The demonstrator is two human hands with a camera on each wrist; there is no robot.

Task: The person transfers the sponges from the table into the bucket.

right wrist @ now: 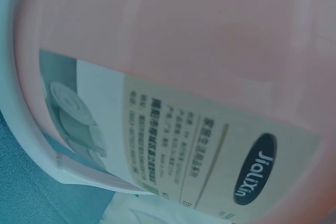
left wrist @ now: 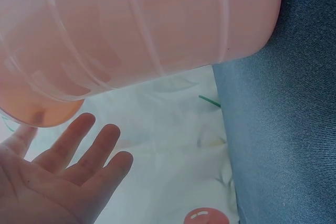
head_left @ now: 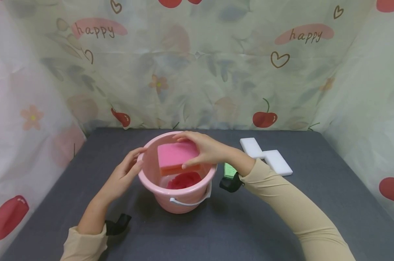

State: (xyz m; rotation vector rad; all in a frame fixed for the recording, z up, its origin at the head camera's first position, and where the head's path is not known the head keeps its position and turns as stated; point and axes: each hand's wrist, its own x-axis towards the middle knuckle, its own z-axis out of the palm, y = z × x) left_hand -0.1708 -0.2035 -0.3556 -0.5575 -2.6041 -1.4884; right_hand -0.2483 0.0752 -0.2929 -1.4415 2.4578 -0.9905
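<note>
A pink plastic bucket [head_left: 178,207] stands on the dark table. Inside its mouth, my right hand [head_left: 211,148] holds a pink sponge block [head_left: 173,155] with an orange lower layer, thumb on the near side and fingers over the far side. Whether that block is one piece or two, I cannot tell. My left hand [head_left: 122,177] is at the left rim, its fingertips touching or very near it. The left wrist view shows this hand [left wrist: 58,177] with fingers spread and nearly straight beside the bucket wall [left wrist: 157,19]. Something red [head_left: 184,180] lies at the bucket's bottom.
A white handle [head_left: 193,203] hangs on the bucket's near side, and a label [right wrist: 173,135] covers part of its wall. Two white sponges [head_left: 251,148] lie to the right, beside a green sponge [head_left: 229,170] partly hidden by my right wrist. Patterned cloth [head_left: 197,72] encloses the table.
</note>
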